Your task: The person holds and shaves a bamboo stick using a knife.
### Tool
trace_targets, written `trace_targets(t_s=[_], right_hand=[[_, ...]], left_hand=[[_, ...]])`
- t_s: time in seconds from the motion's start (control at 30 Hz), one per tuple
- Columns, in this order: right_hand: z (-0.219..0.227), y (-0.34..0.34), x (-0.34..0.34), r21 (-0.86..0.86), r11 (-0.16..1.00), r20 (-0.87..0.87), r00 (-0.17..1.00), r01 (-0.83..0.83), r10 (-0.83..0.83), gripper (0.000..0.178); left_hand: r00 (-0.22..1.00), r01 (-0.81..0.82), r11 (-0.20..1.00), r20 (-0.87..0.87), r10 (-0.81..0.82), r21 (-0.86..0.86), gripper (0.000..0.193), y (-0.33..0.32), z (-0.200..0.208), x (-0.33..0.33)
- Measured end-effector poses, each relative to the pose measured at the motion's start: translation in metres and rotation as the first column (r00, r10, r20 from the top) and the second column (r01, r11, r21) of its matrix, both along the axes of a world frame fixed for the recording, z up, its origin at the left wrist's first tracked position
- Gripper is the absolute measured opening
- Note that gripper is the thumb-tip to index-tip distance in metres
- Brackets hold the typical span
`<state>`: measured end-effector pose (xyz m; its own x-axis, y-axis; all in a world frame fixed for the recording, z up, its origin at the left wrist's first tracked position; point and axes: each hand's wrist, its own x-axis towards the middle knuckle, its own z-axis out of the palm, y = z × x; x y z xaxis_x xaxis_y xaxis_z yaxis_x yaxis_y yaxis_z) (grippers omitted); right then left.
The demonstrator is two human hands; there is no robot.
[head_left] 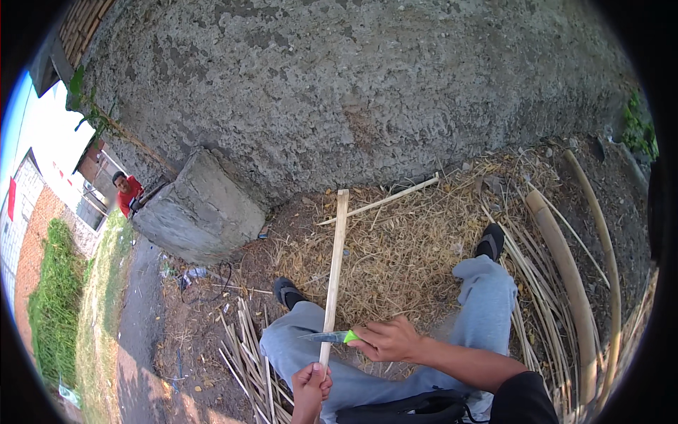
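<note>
My left hand is closed around the lower end of a long pale bamboo strip, which points away from me toward the wall. My right hand grips a knife by its bright green handle. The knife's blade lies across the strip a little above my left hand, pointing left. Whether its edge bites into the strip I cannot tell. Both hands are over my lap, between my legs in grey trousers.
Split bamboo strips lie in piles at left and right. Thick bamboo poles rest at far right. Shavings cover the ground before a rough wall. A person in red is behind a concrete block.
</note>
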<state>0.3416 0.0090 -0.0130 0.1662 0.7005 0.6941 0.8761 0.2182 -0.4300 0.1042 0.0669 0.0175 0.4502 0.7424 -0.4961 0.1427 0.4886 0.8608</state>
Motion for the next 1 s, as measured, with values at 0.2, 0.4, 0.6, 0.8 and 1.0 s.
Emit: trace_targets(t_s=[0.2, 0.4, 0.6, 0.8, 1.0], right_hand=[[0.009, 0.016, 0.009, 0.171, 0.984, 0.032, 0.998, 0.041, -0.047, 0.023], [0.02, 0.003, 0.014, 0.123, 0.991, 0.0, 0.999, 0.054, -0.055, 0.023], [0.016, 0.004, 0.016, 0.126, 0.99, -0.063, 0.996, 0.066, -0.058, 0.024], [0.013, 0.0, 0.017, 0.106, 0.992, -0.06, 0.996, 0.066, -0.059, 0.026], [0.012, -0.003, 0.009, 0.144, 0.989, 0.112, 0.993, 0.013, -0.03, 0.027]], left_hand=[[0.999, 0.042, 0.995, 0.01, -0.043, 0.085, 0.035, 0.007, 0.028, 0.033], [0.996, 0.082, 0.99, 0.028, -0.086, 0.114, 0.034, 0.01, 0.028, 0.043], [0.997, 0.08, 0.978, -0.034, -0.075, 0.192, 0.034, 0.008, 0.029, 0.05], [0.994, 0.111, 0.976, -0.028, -0.107, 0.187, 0.033, 0.008, 0.029, 0.051], [0.993, 0.117, 0.982, -0.005, -0.118, 0.151, 0.033, 0.001, 0.03, 0.056]])
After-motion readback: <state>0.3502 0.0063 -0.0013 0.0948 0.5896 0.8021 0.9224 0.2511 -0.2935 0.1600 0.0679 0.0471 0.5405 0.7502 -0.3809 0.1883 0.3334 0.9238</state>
